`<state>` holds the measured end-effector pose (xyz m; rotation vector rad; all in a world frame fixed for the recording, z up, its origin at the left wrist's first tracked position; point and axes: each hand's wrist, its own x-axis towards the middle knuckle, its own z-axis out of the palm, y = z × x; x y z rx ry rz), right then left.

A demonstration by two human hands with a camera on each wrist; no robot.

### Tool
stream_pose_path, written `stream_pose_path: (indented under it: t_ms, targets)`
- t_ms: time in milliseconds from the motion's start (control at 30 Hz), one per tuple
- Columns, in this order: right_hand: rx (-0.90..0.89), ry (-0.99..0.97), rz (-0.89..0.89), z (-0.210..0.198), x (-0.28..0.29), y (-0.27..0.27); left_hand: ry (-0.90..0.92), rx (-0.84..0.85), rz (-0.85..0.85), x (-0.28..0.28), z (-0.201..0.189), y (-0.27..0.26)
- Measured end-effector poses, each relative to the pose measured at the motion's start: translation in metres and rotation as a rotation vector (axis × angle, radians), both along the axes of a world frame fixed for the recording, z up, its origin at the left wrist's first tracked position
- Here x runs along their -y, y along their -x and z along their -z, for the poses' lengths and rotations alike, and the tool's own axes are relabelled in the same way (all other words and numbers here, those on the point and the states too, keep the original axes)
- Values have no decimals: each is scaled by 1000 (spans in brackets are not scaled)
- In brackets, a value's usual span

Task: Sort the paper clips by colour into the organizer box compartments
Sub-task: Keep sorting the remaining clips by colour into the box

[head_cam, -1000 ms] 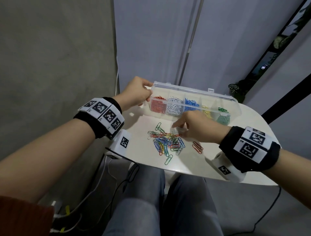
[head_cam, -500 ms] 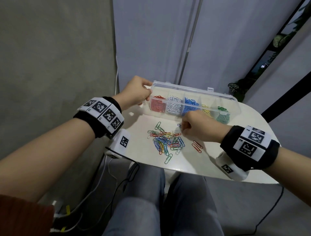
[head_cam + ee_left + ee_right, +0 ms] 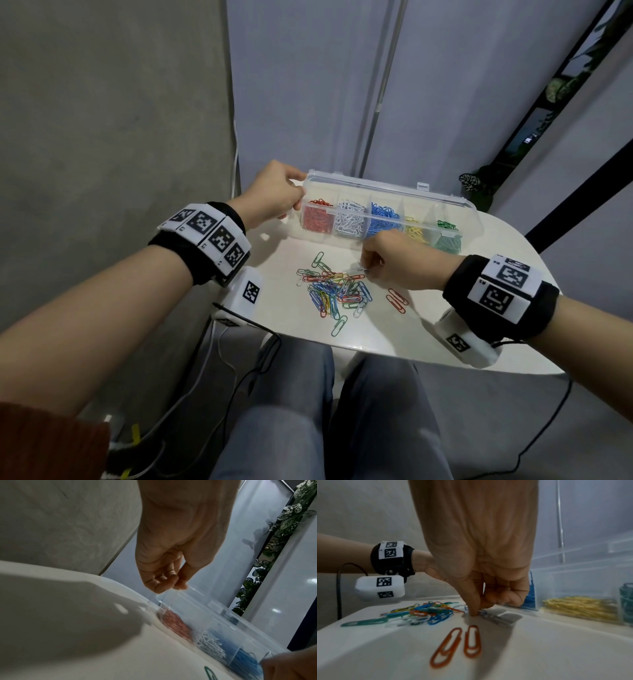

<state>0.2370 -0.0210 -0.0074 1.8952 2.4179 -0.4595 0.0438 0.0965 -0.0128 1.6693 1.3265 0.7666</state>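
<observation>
Sorting well along: clear plastic organizer box (image 3: 388, 192) holds red, white, blue, yellow, green clips. Mixed paper-clip pile (image 3: 334, 291) remains just before box (plus two red strays). Right hand (image 3: 399, 262) pinches pale clip at pile edge; left hand (image 3: 274, 195) grips box end.

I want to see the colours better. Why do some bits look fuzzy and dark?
Right wrist view: the two orange clips up close are soft, and the right hand throws a shadow on the table. Left wrist view: a big shadow covers the table near the box, and the clips inside look smeared. Head view: sharper, but edges bend.
</observation>
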Motion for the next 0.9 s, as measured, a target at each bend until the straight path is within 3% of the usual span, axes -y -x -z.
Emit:
stream_pose_path:
  t_ms: [233, 400, 567, 733, 900]
  targets:
    - [-264, -65, 136, -17, -14, -6, -3, -6, 3, -1, 0, 0]
    - [-522, 18, 245, -27, -15, -6, -4, -15, 8, -2, 1, 1]
    - [-669, 109, 311, -29, -10, -5, -1, -10, 4, -2, 1, 0]
    - [-649, 104, 324, -26, -8, -5, 1, -5, 0, -1, 2, 0]
    - [-437, 85, 271, -15, -3, -6, 5, -1, -1, -2, 1, 1]
